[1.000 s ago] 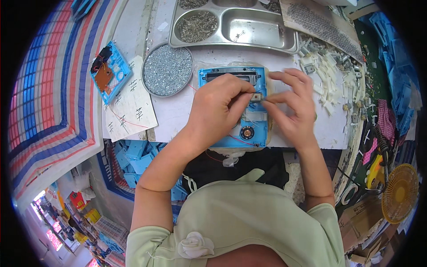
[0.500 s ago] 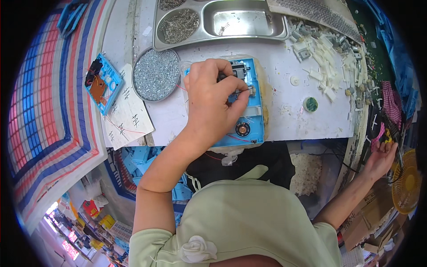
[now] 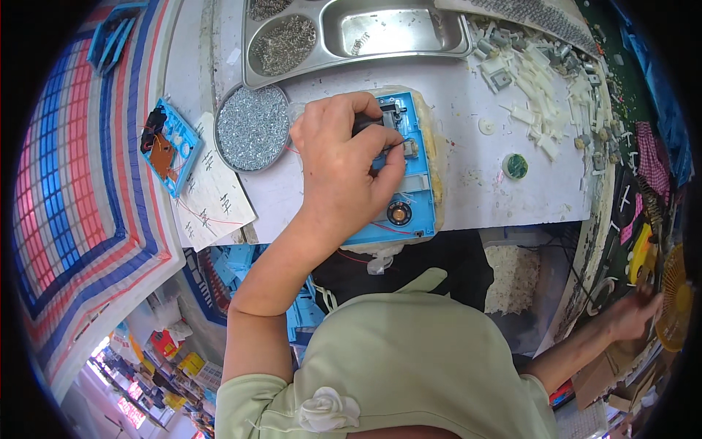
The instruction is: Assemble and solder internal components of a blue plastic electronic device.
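Observation:
My left hand (image 3: 342,157) is over a blue plastic casing (image 3: 423,208) at the table's front. Its thumb and forefinger are pinched at a small part inside; what they hold is too small to make out. A round black part with a copper-coloured centre (image 3: 399,213) sits at the casing's near end. Thin red wires run out on the left. My right hand (image 3: 635,314) is off at the far right, beside a yellow fan-like grille (image 3: 676,296); motion smears its fingers. A yellow tool-like object (image 3: 641,252) lies just beyond that hand.
Left of the casing stands a round dish of small metal pieces (image 3: 252,128). Another blue casing (image 3: 170,146) lies by a paper sheet (image 3: 219,208). A steel compartment tray (image 3: 358,57) with springs is behind. White plastic parts (image 3: 534,95) and a green-topped round container (image 3: 515,166) are right.
My right hand has moved nearer to me, away from the yellow object, which now shows. My left hand stays pinched over the casing. The whole view has shifted slightly.

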`<state>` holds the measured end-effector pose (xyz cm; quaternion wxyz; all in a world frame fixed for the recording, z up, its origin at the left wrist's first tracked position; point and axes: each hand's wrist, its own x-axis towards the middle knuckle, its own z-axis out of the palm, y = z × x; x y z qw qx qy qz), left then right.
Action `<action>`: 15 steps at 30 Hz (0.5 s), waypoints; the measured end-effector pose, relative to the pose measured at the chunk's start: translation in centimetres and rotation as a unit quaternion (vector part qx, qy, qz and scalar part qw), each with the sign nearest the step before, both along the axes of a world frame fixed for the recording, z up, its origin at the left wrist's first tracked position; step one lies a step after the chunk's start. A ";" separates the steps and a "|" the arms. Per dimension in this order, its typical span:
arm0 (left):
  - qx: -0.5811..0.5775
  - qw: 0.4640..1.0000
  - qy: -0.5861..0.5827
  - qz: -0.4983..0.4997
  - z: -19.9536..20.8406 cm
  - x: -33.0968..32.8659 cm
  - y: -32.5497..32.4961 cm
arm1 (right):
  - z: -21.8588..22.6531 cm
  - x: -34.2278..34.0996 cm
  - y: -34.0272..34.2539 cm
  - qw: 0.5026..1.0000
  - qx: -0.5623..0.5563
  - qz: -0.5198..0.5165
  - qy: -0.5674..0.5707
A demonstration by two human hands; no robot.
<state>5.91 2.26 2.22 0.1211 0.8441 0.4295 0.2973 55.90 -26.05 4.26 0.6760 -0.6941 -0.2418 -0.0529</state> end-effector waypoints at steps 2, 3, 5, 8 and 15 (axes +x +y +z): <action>0.004 1.000 0.004 -0.001 0.0 -0.1 0.1 | 0.7 -1.5 -0.8 0.997 0.048 0.058 0.019; 0.007 1.000 0.006 -0.003 0.0 -0.1 0.1 | 1.0 -2.0 -0.9 0.989 0.076 0.119 0.040; 0.013 1.000 0.018 -0.007 0.1 0.0 0.1 | 1.1 -5.5 1.5 0.964 0.094 0.234 0.082; 0.031 0.999 0.039 -0.016 0.2 0.4 0.2 | -0.8 -14.5 7.8 0.962 0.032 0.247 0.111; 0.021 0.998 0.048 -0.018 0.3 0.4 0.1 | -3.0 -24.6 17.4 0.829 -0.065 0.554 0.041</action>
